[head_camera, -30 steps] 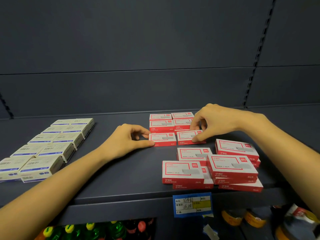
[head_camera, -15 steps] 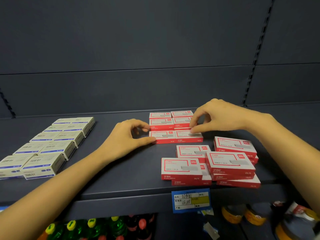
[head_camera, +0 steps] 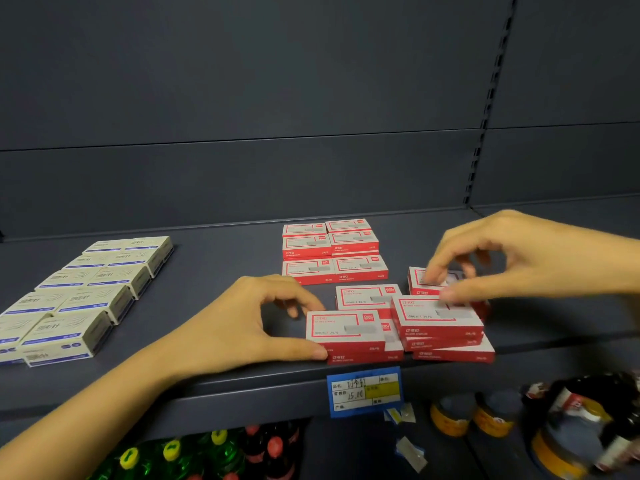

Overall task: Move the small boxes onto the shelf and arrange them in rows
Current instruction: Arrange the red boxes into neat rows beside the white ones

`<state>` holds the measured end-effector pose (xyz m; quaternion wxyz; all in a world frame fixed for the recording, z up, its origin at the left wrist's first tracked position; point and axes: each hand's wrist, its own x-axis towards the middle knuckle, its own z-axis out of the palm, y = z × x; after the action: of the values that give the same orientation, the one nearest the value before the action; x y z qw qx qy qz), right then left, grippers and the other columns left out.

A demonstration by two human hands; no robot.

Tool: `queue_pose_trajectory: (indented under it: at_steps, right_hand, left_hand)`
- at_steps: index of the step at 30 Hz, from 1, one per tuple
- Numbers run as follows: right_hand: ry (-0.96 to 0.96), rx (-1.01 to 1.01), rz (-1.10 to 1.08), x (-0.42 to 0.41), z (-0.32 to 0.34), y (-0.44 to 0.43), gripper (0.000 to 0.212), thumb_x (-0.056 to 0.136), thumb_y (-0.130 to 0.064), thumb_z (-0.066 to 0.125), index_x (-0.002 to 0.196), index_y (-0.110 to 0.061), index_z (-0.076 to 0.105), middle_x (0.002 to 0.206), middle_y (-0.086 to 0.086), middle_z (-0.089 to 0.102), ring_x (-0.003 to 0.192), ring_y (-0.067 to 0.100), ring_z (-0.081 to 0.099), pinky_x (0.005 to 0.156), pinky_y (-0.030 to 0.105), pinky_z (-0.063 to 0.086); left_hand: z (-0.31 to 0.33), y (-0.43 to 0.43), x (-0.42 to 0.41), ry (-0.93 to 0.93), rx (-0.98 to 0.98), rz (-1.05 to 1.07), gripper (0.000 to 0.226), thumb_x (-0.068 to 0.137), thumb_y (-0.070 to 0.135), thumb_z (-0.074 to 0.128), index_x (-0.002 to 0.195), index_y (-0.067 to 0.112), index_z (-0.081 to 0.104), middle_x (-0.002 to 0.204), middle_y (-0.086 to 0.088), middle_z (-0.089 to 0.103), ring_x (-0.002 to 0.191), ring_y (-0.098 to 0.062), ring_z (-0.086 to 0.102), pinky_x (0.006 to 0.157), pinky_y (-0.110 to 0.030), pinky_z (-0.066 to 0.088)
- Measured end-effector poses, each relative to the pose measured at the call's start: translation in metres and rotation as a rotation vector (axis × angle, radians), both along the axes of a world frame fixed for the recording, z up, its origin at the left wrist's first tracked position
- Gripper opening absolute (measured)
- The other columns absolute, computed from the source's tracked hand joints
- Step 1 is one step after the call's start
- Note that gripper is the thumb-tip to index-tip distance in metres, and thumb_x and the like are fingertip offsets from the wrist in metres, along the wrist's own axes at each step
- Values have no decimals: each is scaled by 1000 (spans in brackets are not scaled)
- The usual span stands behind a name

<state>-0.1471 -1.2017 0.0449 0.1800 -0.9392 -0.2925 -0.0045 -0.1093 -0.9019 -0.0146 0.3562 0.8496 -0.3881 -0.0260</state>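
Both hands have left the three tidy rows at the back of the shelf and come forward to the loose pile. The left hand pinches the front box, and the right hand pinches a rear box. A fourth row probably comes next.

1. Left hand: forearm enters from lower left. The hand forms a C, palm facing right, with the thumb on the front corner of the front box and the index curled to its rear edge, pinching it.
2. Right hand: forearm enters from the right, held higher. Fingers arch downward, index and thumb pinching the rear box. Fingertips blurred.
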Motion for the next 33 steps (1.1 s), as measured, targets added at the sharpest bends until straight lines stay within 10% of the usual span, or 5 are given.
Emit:
queue_pose_trajectory:
  at_steps: [7, 18, 24, 33]
  right_hand:
    - [-95, -150, -20, -15, -10, -5, 55, 56, -89, 46, 102, -60, 49, 105, -42, 49, 95, -14, 51, 69, 0, 39]
    - [-100, -182, -42, -15, -13, -6, 49, 59, -82, 48, 99, -53, 49, 104, -41, 49, 95, -16, 49, 67, 2, 40]
    - [-51, -70, -27, -7, -1, -7, 41, 67, -65, 63, 100, -42, 58, 102, -23, 61, 93, 6, 59, 71, 26, 51]
    - [45, -10, -113, 45, 7, 15, 42, 63, -57, 62, 99, -35, 59, 90, -19, 61, 84, -7, 57, 63, 6, 43]
  left_hand:
    - [1, -1, -5, -39, -42, 15, 35, 61, 48, 74, 92, 34, 70, 95, 16, 66, 92, -9, 59, 83, -21, 47]
    - [20, 21, 4, -133, -102, 70, 35, 61, 42, 74, 95, 32, 69, 93, 7, 67, 88, -11, 58, 81, -16, 44]
    - [19, 15, 32, -109, -146, 212, 35, 61, 41, 71, 93, 27, 69, 92, 8, 71, 82, -13, 60, 80, -25, 47]
    - [-9, 3, 72, -48, -89, 326, 28, 73, 26, 75, 99, 20, 68, 89, 4, 69, 76, -15, 58, 74, -16, 46]
